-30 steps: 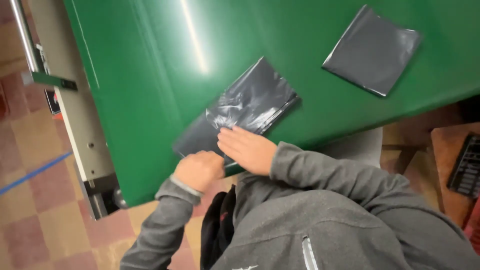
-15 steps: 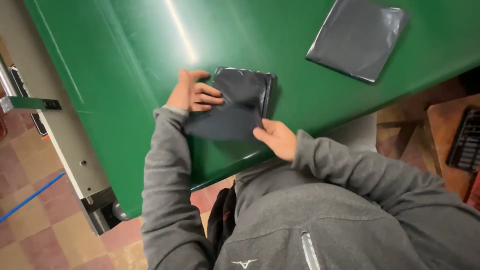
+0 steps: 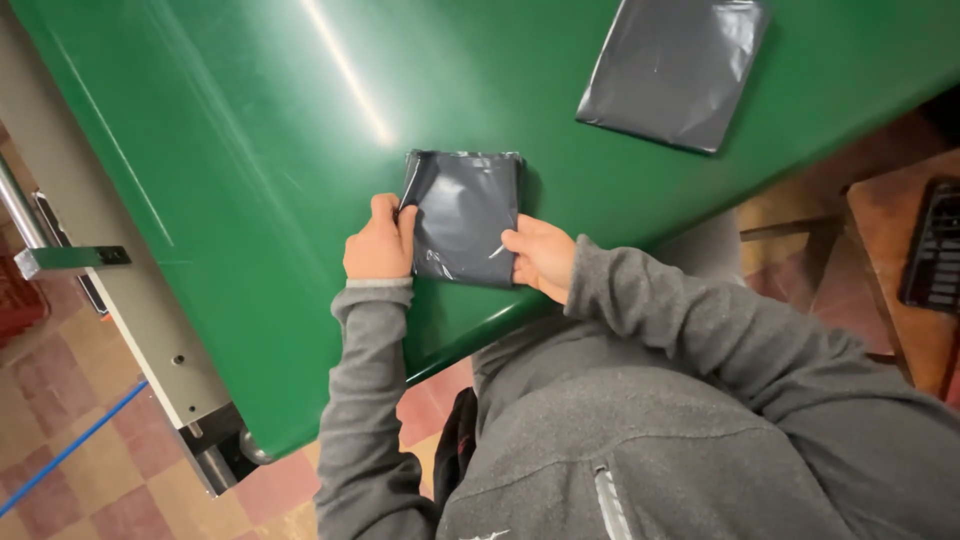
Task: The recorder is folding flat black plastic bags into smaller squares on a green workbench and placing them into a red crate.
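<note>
I see my left hand (image 3: pixel 378 243) and right hand (image 3: pixel 538 256) pinching opposite edges of a folded dark grey plastic bag (image 3: pixel 466 214) lying flat on the green tabletop (image 3: pixel 250 130). A second grey bag (image 3: pixel 675 68) lies well apart.

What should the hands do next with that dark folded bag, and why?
Probably press the folded dark bag flat against the green table. The left hand and right hand pinch its two side edges, and its near edge looks crinkled and puffy. The other dark bag, farther along the table, lies much flatter.
</note>
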